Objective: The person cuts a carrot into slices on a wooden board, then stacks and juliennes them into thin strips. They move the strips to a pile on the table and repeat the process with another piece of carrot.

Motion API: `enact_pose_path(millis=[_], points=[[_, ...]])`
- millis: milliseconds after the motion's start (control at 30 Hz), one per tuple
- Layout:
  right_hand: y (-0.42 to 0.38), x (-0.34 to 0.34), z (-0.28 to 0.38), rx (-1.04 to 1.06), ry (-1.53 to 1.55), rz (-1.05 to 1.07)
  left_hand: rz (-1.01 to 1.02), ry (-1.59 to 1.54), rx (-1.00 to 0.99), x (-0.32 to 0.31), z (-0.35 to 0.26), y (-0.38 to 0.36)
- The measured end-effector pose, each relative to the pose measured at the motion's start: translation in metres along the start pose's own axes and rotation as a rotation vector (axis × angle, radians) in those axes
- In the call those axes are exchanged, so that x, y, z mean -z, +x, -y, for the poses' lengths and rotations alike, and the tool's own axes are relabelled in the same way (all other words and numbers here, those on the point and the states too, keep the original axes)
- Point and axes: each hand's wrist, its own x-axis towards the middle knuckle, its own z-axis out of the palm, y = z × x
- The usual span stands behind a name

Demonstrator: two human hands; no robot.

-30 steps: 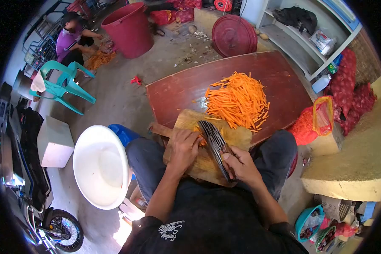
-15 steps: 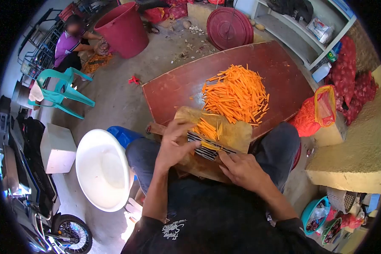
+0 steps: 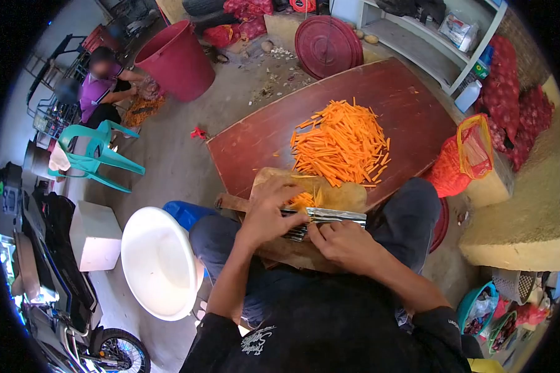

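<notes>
A wide, shiny metal blade (image 3: 339, 216) with dark stripes lies across the near part of a worn wooden chopping board (image 3: 348, 198). My right hand (image 3: 342, 244) is closed at the blade's near edge, its fingertips close to my left thumb. My left hand (image 3: 264, 214) arches over the board, with thumb and fingers apart. Its thumb is at the blade, and its fingers are beside some cut carrot strips (image 3: 303, 199). Behind the board, a large heap of carrot sticks (image 3: 342, 143) rests on a reddish-brown tabletop (image 3: 249, 143). My hands partly hide the blade.
A white basin (image 3: 158, 264) stands left of my knee, near a white box (image 3: 96, 235) and a motorcycle (image 3: 62, 280). A red net bag (image 3: 451, 168) is at the right. Farther off are a green chair (image 3: 96, 155), a maroon tub (image 3: 177, 62) and a crouching person (image 3: 99, 90).
The blade has turned, showing a bright face. My right fingertips have moved left to my left thumb. Yellow-orange slices seen on the blade before no longer show there. The view has shifted slightly.
</notes>
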Motion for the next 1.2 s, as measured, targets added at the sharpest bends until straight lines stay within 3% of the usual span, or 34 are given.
enact_pose_path(millis=[100, 200, 300, 400, 533, 600, 700, 833, 1100, 1200], points=[[0.001, 0.002, 0.002, 0.009, 0.002, -0.008, 0.030, 0.151, -0.011, -0.014, 0.005, 0.003], [-0.002, 0.003, 0.004, -0.005, 0.006, -0.001, -0.087, 0.372, -0.103, -0.015, 0.029, 0.008], [-0.007, 0.000, 0.004, -0.035, 0.012, -0.010, -0.056, 0.136, -0.062, -0.005, 0.018, 0.005], [-0.009, -0.008, 0.001, -0.044, 0.054, -0.078, -0.095, 0.328, -0.127, -0.004, 0.002, 0.000], [-0.016, -0.010, 0.005, -0.172, 0.198, -0.079, -0.288, 0.393, -0.058, 0.001, 0.032, -0.016], [-0.024, 0.002, 0.008, -0.289, 0.461, -0.130, -0.298, 0.386, 0.047, 0.008, 0.022, -0.029], [-0.038, 0.002, 0.014, -0.411, 0.818, -0.254, -0.142, 0.155, 0.215, 0.001, 0.018, -0.057], [-0.048, 0.002, 0.017, -0.527, 1.112, -0.206, -0.092, 0.160, 0.062, -0.012, 0.004, -0.075], [-0.058, -0.003, 0.020, -0.487, 1.113, -0.152, -0.094, 0.062, 0.185, -0.022, 0.000, -0.077], [-0.060, -0.011, 0.023, -0.445, 1.062, -0.164, -0.141, 0.166, 0.139, -0.030, -0.011, -0.075]])
